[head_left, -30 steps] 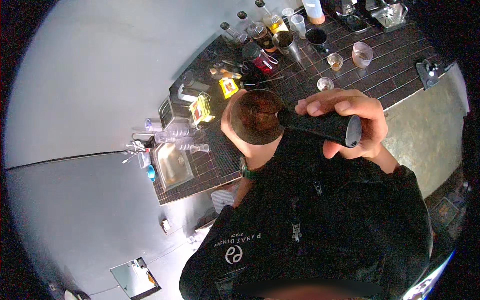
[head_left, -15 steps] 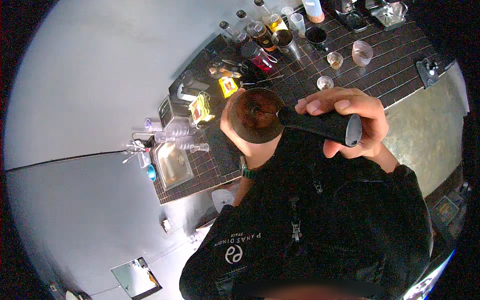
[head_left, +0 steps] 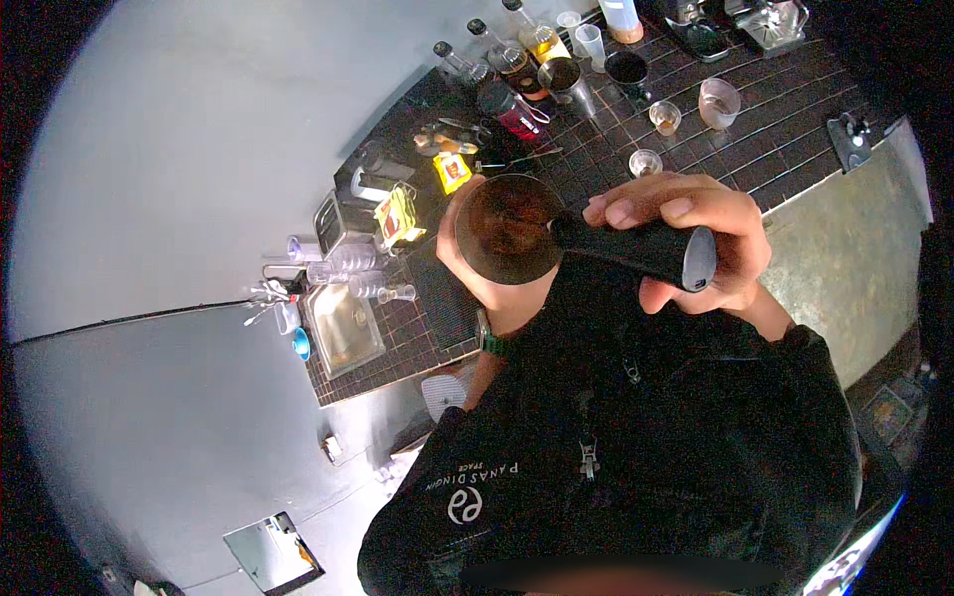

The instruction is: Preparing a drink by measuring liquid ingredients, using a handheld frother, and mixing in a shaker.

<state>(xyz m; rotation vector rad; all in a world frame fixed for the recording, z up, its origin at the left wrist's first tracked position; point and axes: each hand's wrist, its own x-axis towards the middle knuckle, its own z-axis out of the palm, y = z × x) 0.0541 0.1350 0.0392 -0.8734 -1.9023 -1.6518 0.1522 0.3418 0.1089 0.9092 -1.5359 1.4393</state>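
My left hand (head_left: 495,298) is wrapped round a round cup (head_left: 473,260) with brown, foamy-looking liquid (head_left: 517,214) in it. In my right hand (head_left: 733,233) is a black handheld milk frother (head_left: 631,250), lying nearly level with its end cap toward the right. The frother's thin shaft reaches over the rim into the liquid. Its whisk end is hard to make out in the brown. Most of the left palm is hidden under the cup.
Behind the cup, a dark tiled counter (head_left: 686,149) carries bottles (head_left: 517,72), a metal tumbler (head_left: 567,87), small clear cups (head_left: 665,118) and a plastic cup (head_left: 719,103). Yellow packets (head_left: 398,217), stacked clear glasses (head_left: 343,266) and a sink (head_left: 344,330) are at the left.
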